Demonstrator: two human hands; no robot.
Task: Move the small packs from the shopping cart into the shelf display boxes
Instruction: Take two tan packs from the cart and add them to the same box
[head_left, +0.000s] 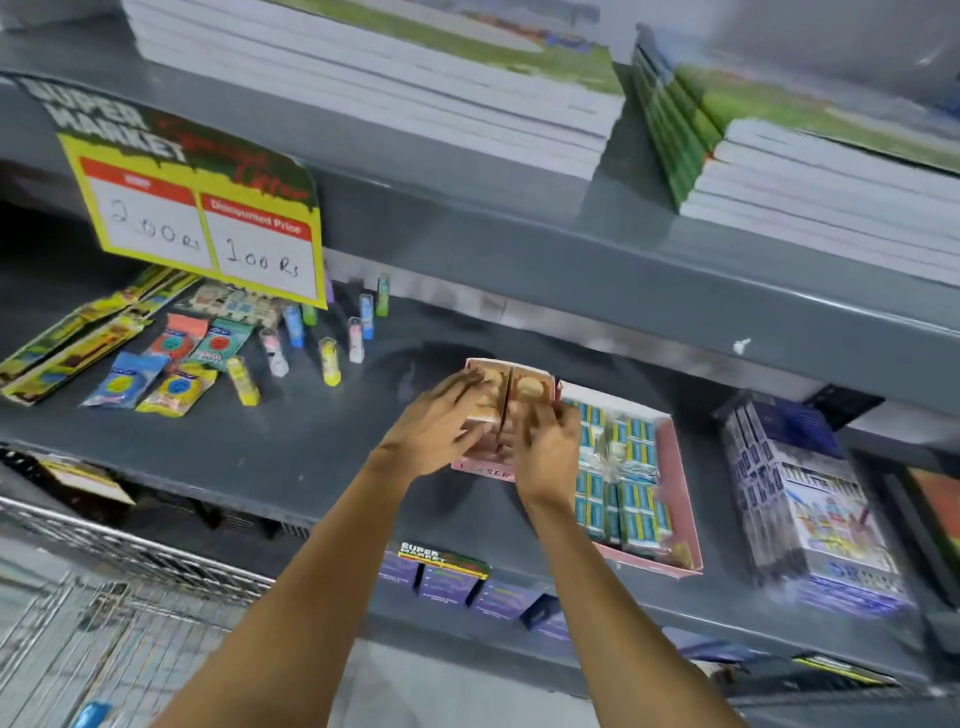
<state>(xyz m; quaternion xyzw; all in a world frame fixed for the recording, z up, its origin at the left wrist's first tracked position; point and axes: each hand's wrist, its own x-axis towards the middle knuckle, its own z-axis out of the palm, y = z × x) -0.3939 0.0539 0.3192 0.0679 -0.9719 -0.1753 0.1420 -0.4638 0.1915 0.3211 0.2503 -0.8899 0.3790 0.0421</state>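
A pink display box (485, 472) stands on the middle grey shelf (291, 441), its brown flaps (525, 387) upright at the back. My left hand (434, 434) lies over the box's left half with fingers pressed on pinkish small packs (506, 441) inside. On the right half, my right hand (545, 449) curls its fingers on the same packs. Motion blur hides how many packs each hand holds. The wire shopping cart (78, 623) is at the lower left; its contents are mostly out of view.
A second pink display box (681, 499) holding blue-yellow packs (634, 501) touches the first on its right. Further right sits a bundle of boxed sets (810, 525). Upright small tubes (328, 358), flat packets (171, 374) and a yellow price sign (208, 223) are left. Notebook stacks (363, 78) fill the upper shelf.
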